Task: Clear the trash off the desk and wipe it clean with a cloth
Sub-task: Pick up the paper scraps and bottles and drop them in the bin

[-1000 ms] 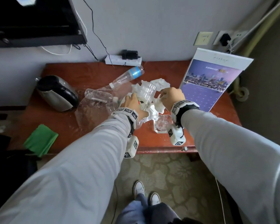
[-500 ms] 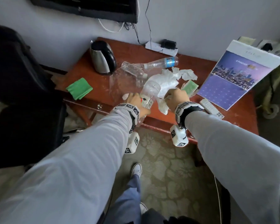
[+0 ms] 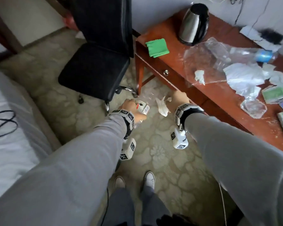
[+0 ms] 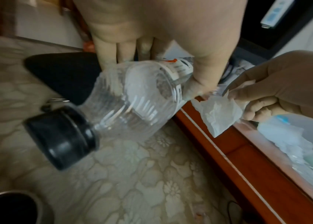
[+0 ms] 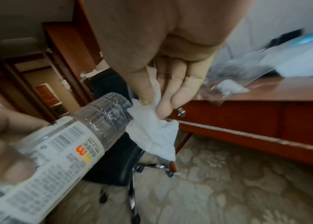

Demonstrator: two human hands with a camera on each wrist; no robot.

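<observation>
My left hand (image 3: 132, 106) grasps a clear plastic bottle with a white label (image 4: 138, 98) around its middle, over the carpet beside the brown wooden desk (image 3: 207, 101). My right hand (image 3: 180, 99) pinches a crumpled white tissue (image 5: 152, 131) between thumb and fingers. On the desk lie a folded green cloth (image 3: 157, 48), a clear plastic bag (image 3: 206, 59), more white paper (image 3: 245, 77) and a steel kettle (image 3: 194, 25).

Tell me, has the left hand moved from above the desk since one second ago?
Yes. The left hand, gripping the bottle, has come off the desk, past its front edge, and is now over the carpet near the chair.
</observation>
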